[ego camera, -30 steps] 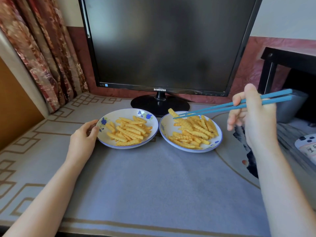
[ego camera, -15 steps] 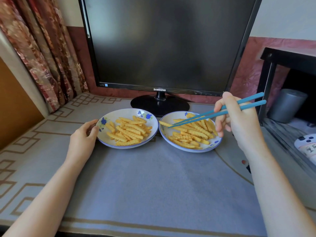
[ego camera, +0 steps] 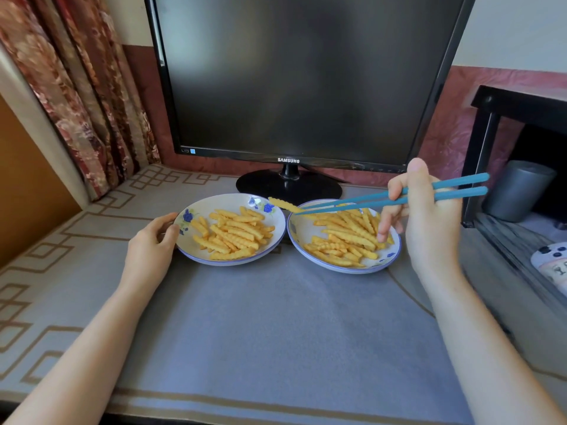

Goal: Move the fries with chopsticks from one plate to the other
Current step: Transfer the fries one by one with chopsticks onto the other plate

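Two white plates with blue flowers sit side by side, each heaped with crinkle-cut fries. My right hand (ego camera: 426, 216) grips a pair of blue chopsticks (ego camera: 383, 199) whose tips pinch one fry (ego camera: 283, 204), lifted above the gap between the plates. The left plate (ego camera: 190, 216) has its left rim held by my left hand (ego camera: 153, 243), thumb on the edge. The right plate (ego camera: 389, 259) lies under my right fingers.
A black monitor (ego camera: 288, 78) on its round stand (ego camera: 288, 187) rises just behind the plates. A curtain (ego camera: 76, 87) hangs at the left. To the right stand a black shelf (ego camera: 518, 102) and a grey cup (ego camera: 518, 190).
The chopsticks have carried the fry leftward from over the right plate to its left rim, toward the left plate. My left hand has stayed on the left plate.
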